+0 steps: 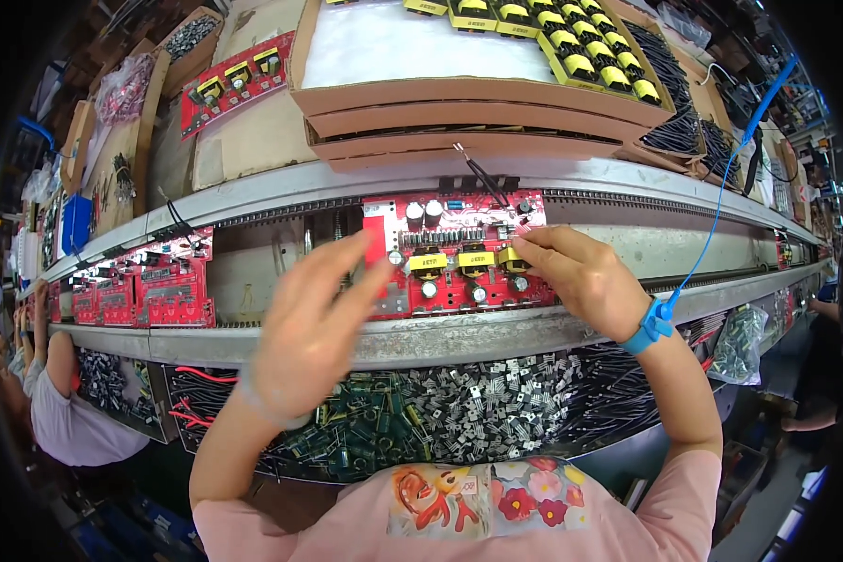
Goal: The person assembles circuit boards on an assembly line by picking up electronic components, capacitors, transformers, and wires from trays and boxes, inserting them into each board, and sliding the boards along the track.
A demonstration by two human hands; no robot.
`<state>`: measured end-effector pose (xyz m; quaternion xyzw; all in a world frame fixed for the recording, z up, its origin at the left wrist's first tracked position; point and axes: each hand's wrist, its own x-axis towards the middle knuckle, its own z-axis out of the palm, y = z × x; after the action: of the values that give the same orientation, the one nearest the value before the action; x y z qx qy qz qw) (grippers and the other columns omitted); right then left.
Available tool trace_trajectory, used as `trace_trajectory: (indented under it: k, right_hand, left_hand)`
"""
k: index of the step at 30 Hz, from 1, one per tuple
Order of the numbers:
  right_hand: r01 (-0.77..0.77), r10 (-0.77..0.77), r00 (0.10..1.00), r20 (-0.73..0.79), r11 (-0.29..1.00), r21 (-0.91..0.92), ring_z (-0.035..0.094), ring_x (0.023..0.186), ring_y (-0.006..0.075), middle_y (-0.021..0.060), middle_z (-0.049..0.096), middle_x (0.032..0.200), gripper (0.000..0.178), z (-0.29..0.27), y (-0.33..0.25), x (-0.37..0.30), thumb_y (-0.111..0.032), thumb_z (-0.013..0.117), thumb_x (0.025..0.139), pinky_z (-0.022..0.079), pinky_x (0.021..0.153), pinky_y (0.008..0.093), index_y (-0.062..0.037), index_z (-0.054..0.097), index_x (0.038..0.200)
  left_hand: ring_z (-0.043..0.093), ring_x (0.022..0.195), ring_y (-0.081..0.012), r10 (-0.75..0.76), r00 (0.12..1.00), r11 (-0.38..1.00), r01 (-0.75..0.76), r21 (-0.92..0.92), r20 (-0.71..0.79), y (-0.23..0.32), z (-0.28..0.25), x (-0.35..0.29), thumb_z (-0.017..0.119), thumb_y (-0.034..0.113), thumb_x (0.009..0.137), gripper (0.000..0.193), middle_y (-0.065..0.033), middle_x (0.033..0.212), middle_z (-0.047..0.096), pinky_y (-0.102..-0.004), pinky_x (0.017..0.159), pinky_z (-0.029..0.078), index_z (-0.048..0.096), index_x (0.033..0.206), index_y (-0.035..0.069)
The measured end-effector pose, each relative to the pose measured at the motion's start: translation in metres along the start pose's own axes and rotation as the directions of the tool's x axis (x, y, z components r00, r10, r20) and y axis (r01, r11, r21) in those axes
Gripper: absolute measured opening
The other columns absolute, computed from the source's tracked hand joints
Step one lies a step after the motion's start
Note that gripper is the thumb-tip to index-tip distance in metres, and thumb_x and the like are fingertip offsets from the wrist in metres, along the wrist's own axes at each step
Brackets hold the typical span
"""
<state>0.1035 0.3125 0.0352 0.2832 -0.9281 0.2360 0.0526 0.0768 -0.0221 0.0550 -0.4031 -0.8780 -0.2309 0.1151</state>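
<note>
Mid-step, by the look of it: fitting parts onto red circuit board (pixel 459 267) sitting on conveyor rail, centre of the line. Right hand (pixel 581 276) at board's right edge, fingertips pinched on a small yellow part (pixel 509 258), pressing it down beside two yellow transformers (pixel 451 262) already seated. Blue wrist strap (pixel 654 323) on that wrist, w/ blue cord (pixel 721 187) running up to right. Left hand (pixel 314 328) blurred, fingers spread, nothing held as far as visible, hovering over board's left edge.

Next move likely calls for seating part fully, pins lined up w/ holes; fine alignment, can't tell if pins are in.

Around: tray of loose parts (pixel 459 403) along near edge below rail – green capacitors, grey transistors, black leads. More red boards (pixel 140 286) on rail to left. Cardboard boxes (pixel 478 103) at far edge, yellow transformers in rows (pixel 571 42). Another person's shoulder (pixel 75 412) at lower left.

In the way: left hand covers part of board; black wires (pixel 487 178) hang over board's top edge.
</note>
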Motion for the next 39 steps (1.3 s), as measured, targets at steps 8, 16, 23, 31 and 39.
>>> trace_trajectory:
  k: [8, 16, 23, 31, 39]
  right_hand:
    - [0.073, -0.074, 0.997, -0.004, 0.99, -0.123, 0.07, 0.102, 0.0361, 0.0214, 0.068, 0.119, 0.05, 0.004, -0.01, 0.005, 0.005, 0.067, 0.078, 0.06, 0.089, 0.0419, 0.0042, 0.066, 0.128]
    - [0.072, -0.07, 0.997, 0.019, 0.948, -0.31, 0.069, 0.1, 0.0354, 0.0212, 0.067, 0.121, 0.053, 0.011, -0.021, -0.003, 0.003, 0.068, 0.078, 0.06, 0.087, 0.0413, 0.0037, 0.063, 0.131]
    - [0.061, -0.063, 0.998, -0.014, 0.992, -0.111, 0.071, 0.096, 0.0384, 0.0235, 0.069, 0.115, 0.04, 0.014, -0.004, 0.006, 0.003, 0.069, 0.082, 0.061, 0.084, 0.0429, 0.0076, 0.065, 0.121]
    - [0.06, -0.075, 0.996, -0.05, 0.968, -0.244, 0.071, 0.096, 0.0384, 0.0238, 0.069, 0.114, 0.041, 0.019, -0.009, 0.002, 0.002, 0.071, 0.082, 0.062, 0.082, 0.0423, 0.0084, 0.065, 0.122]
    - [0.122, -0.112, 0.993, 0.049, 0.915, -0.386, 0.072, 0.093, 0.037, 0.0237, 0.07, 0.114, 0.039, 0.016, -0.012, 0.001, 0.001, 0.073, 0.082, 0.063, 0.076, 0.0413, 0.0086, 0.065, 0.12]
  left_hand:
    - [0.065, 0.093, -0.0402, -0.525, 0.822, 0.848, 0.481, 0.223, 0.222, -0.044, -0.115, -0.146, 0.061, -0.013, 0.087, 0.025, -0.0197, 0.099, 0.067, -0.042, 0.081, 0.052, 0.067, 0.109, -0.003]
    - [0.064, 0.094, -0.0387, -0.501, 0.841, 0.864, 0.473, 0.175, 0.203, -0.061, -0.108, -0.192, 0.064, -0.014, 0.081, 0.028, -0.0195, 0.109, 0.064, -0.0407, 0.084, 0.053, 0.066, 0.107, -0.004]
    - [0.063, 0.098, -0.0367, -0.576, 0.802, 0.817, 0.563, 0.125, 0.157, -0.062, -0.096, -0.204, 0.062, -0.014, 0.085, 0.019, -0.0189, 0.103, 0.062, -0.0411, 0.089, 0.051, 0.065, 0.101, -0.004]
    - [0.052, 0.083, -0.0221, -0.719, 0.685, 0.695, 0.714, -0.09, -0.118, -0.072, -0.093, -0.233, 0.05, -0.007, 0.101, 0.01, -0.0122, 0.095, 0.054, -0.0329, 0.078, 0.046, 0.057, 0.107, -0.002]
    - [0.05, 0.093, -0.0163, -0.583, 0.779, 0.79, 0.61, 0.064, -0.229, -0.071, -0.08, -0.209, 0.047, 0.0, 0.108, 0.012, -0.0089, 0.105, 0.054, -0.0272, 0.087, 0.043, 0.056, 0.116, -0.003]
